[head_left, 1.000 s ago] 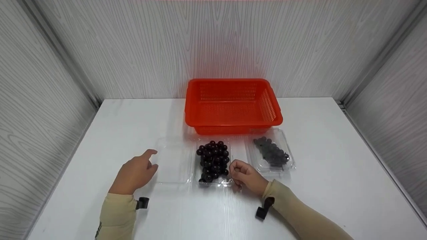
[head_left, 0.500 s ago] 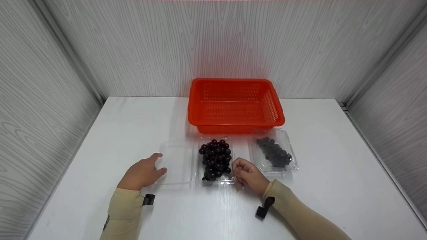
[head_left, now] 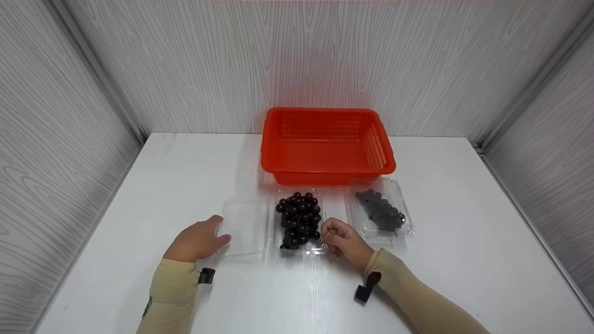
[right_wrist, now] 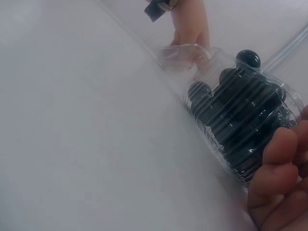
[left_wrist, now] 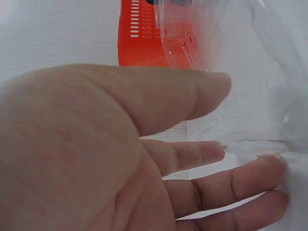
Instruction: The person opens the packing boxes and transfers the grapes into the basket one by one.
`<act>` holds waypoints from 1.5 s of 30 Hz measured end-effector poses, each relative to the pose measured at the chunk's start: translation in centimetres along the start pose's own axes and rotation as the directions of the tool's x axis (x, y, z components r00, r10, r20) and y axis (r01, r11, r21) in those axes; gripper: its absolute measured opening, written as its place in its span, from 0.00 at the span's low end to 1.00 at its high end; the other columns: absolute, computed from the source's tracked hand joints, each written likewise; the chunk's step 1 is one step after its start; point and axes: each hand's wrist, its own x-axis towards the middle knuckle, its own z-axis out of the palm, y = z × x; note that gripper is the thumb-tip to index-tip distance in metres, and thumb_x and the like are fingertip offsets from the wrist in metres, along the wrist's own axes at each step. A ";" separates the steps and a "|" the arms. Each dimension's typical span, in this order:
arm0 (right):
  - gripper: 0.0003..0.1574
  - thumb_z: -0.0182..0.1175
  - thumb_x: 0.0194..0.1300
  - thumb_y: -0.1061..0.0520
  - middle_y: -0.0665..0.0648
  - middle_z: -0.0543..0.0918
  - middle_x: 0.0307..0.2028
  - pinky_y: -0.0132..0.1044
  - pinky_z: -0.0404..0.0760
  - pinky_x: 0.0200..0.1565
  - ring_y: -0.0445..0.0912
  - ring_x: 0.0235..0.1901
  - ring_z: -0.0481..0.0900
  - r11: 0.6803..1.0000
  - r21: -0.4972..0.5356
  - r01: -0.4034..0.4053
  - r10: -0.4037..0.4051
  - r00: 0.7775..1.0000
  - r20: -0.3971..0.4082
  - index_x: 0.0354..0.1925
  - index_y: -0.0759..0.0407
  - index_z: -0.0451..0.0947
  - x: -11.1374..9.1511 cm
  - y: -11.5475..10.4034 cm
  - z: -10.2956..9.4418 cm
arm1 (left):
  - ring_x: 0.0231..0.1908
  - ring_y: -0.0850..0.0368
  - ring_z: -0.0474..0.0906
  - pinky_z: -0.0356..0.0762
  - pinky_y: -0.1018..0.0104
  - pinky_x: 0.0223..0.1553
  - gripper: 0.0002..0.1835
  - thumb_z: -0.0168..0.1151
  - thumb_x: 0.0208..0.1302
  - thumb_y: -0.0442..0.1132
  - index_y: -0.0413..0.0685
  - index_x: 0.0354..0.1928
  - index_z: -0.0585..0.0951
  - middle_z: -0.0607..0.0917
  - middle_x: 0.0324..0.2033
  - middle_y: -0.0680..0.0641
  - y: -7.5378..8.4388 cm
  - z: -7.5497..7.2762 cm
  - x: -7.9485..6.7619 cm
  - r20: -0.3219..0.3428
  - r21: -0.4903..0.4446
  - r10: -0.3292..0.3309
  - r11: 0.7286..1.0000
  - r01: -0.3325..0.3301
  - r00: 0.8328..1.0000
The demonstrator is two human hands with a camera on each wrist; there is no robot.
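Note:
A clear plastic clamshell box [head_left: 311, 250] lies open, its base filled with a bunch of dark grapes [head_left: 299, 218]. Its lid [head_left: 244, 227] is spread out to the left, the near edge slightly slanted. My left hand [head_left: 198, 239] is at the lid's left edge, thumb and fingers extended; in the left wrist view the fingertips [left_wrist: 262, 173] lie against the clear plastic. Curled fingers of my right hand [head_left: 345, 243] hold the right side of the box base. The right wrist view shows those fingers [right_wrist: 281, 147] against the ribbed wall.
Behind the box stands a red plastic basket [head_left: 327, 178]. To the right, a second clear box [head_left: 401, 232], closed, contains another bunch of dark grapes [head_left: 380, 211]. Wood-grain panels [head_left: 209, 69] enclose the white table [head_left: 176, 171] at the back and sides.
My left hand has moved right to the lid's edge, and the lid's near edge has tilted a little. The right hand has kept its place by the box.

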 end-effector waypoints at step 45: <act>0.10 0.50 0.73 0.67 0.41 0.59 0.15 0.27 0.55 0.18 0.33 0.14 0.56 0.982 -0.185 0.018 -0.035 0.996 -0.086 0.40 0.73 0.58 -0.2 -2.1 1.4 | 0.70 0.29 0.67 0.67 0.35 0.67 0.36 0.61 0.72 0.46 0.31 0.74 0.65 0.71 0.69 0.27 0.0 -0.2 0.0 -0.023 -0.001 -0.027 1.000 0.027 0.999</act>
